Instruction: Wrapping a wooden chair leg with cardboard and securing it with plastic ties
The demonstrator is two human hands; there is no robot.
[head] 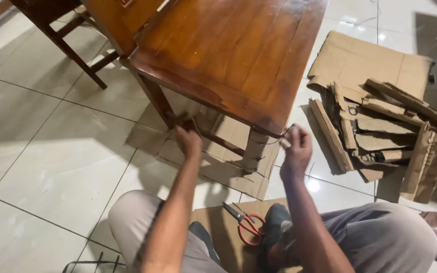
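Your left hand (pixel 188 139) gripped the wooden table (pixel 228 55) leg beside the cardboard wrap (pixel 254 149), your right hand (pixel 296 149) pinched a thin string (pixel 280 135), and red-handled scissors (pixel 246 224) lay between your knees.

The one camera sits on my head and looks down, close above my knees, my two arms, the wooden table (pixel 228 55) and the floor (pixel 41 167).

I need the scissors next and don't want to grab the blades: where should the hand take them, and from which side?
Take the red-handled scissors by the red loops, probably coming from the right, where the right hand is. They lie flat on the cardboard sheet between the knees, the blades pointing up-left toward the left hand and the loops on the near-right end, so that end is the safe one.
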